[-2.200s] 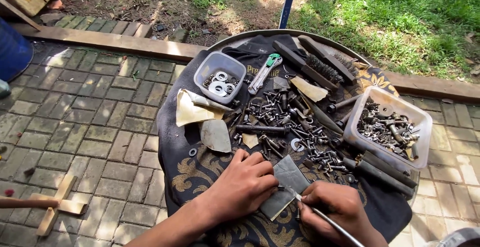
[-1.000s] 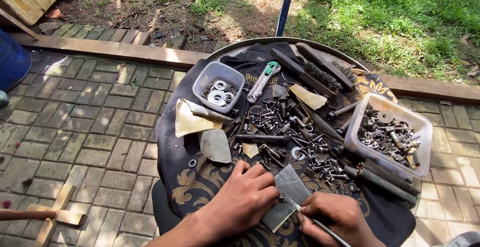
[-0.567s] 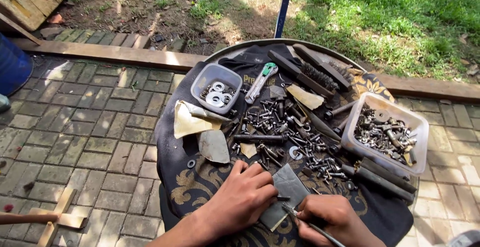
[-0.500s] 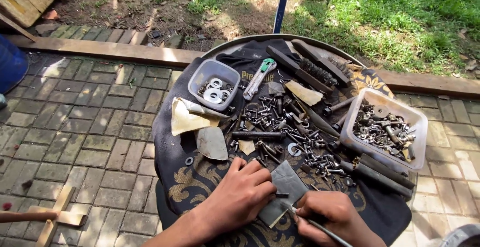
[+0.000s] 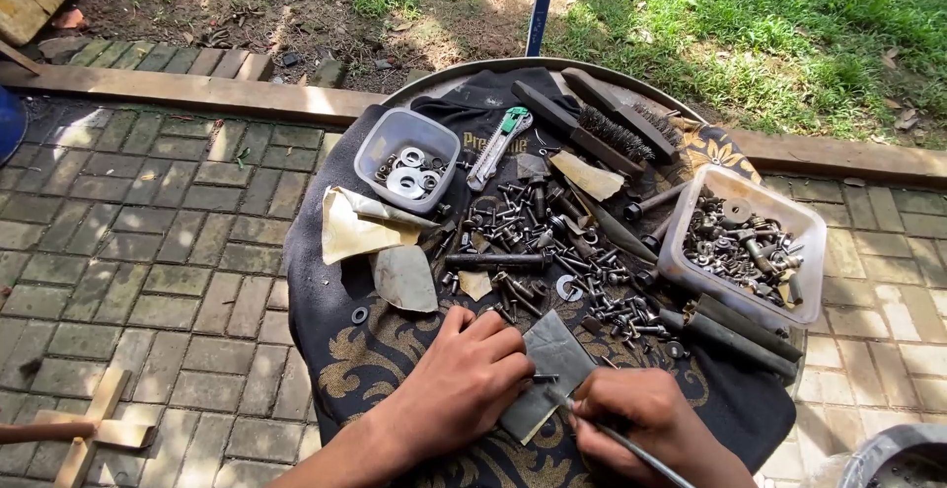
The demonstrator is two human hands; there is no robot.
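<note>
My left hand (image 5: 462,379) presses down on the near edge of a grey sheet of sandpaper (image 5: 555,350) and pinches a small dark bolt (image 5: 545,378) against it. Just right of it, my right hand (image 5: 641,424) is closed around a thin metal rod (image 5: 631,446) whose tip meets the sandpaper. Both hands rest on a round table draped with a black cloth with gold patterns (image 5: 375,355). Beyond the hands lies a heap of loose screws and bolts (image 5: 552,241).
A clear tub of washers (image 5: 406,159) stands at the back left, a bigger tub of nuts and bolts (image 5: 742,241) at the right. Sandpaper scraps (image 5: 360,224), a green utility knife (image 5: 498,135), wire brushes (image 5: 617,133) and dark handles (image 5: 735,325) lie around. Brick paving (image 5: 138,251) surrounds the table.
My hands stay on the sandpaper with only small shifts of the rod. The view has drifted slightly.
</note>
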